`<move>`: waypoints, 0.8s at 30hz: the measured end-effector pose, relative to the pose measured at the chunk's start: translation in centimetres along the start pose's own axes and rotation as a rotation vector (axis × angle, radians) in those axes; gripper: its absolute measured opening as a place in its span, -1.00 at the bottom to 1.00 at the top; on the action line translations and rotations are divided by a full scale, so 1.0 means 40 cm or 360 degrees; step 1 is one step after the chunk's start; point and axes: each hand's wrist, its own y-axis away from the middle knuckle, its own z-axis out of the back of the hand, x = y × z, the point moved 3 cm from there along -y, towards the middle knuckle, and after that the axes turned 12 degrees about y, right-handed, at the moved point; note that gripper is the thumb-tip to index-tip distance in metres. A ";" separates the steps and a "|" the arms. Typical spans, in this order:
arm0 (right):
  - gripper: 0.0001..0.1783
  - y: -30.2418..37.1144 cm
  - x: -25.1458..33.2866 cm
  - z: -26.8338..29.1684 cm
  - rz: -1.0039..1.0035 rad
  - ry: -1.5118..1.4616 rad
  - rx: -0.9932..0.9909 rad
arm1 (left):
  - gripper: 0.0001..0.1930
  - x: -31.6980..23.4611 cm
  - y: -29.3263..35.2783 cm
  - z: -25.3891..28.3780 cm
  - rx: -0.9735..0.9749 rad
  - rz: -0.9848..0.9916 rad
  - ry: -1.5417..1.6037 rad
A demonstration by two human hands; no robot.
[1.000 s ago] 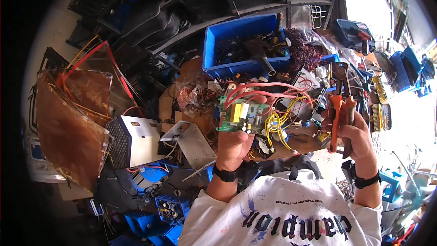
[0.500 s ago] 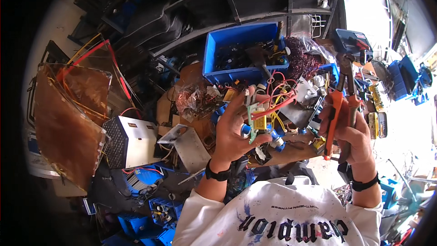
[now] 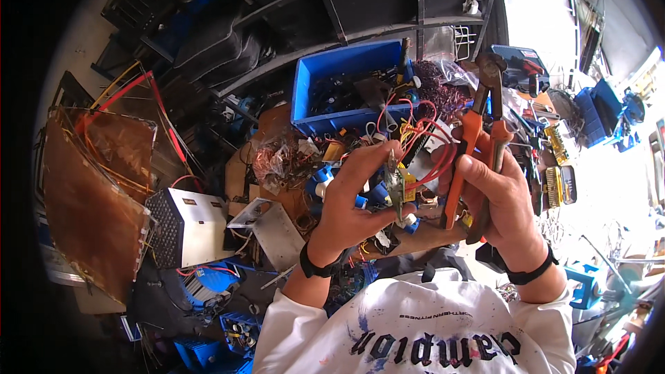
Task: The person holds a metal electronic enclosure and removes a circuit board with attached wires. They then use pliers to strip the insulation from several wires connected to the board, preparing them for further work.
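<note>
Just beyond your paint-smeared white shirt (image 3: 332, 325), between your hands, a thin green board (image 3: 397, 190) stands nearly edge-on, its visible long edge running away from you. Your left hand (image 3: 353, 201), the nearer, is clamped on it: thumb at the close end, fingers at the far one. Your right hand (image 3: 506, 197) is wrapped round the orange handles of steel cutters (image 3: 455, 194), head pointing away, just right of the board. Smooth, bendy red wires (image 3: 443, 163) loop from the board toward that hand; whether they touch it, I cannot tell. Farther off sit a crinkled clear bag (image 3: 270, 159), a rectangular blue plastic bin (image 3: 339, 123) and a fuzzy dark-red wire tangle (image 3: 443, 90).
</note>
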 end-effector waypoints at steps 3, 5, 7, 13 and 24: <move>-0.55 -0.004 0.006 0.004 -0.0017 0.0021 -0.0072 | -0.15 -0.005 0.002 0.001 0.0087 -0.0063 -0.0243; -0.56 -0.009 0.002 0.004 0.0041 0.0081 -0.0096 | -0.15 -0.006 0.005 0.000 0.0107 -0.0067 -0.0404; -0.58 -0.009 -0.001 0.008 0.0143 0.0124 -0.0064 | -0.17 -0.012 0.009 -0.001 0.0062 -0.0012 -0.0524; -0.64 0.010 -0.004 0.007 0.0381 0.0247 -0.0139 | -0.19 -0.030 0.008 -0.009 -0.0061 -0.0098 -0.0777; -0.53 0.035 -0.031 0.019 0.0487 0.0132 -0.0184 | -0.20 -0.047 0.002 -0.021 -0.0019 -0.0344 -0.0932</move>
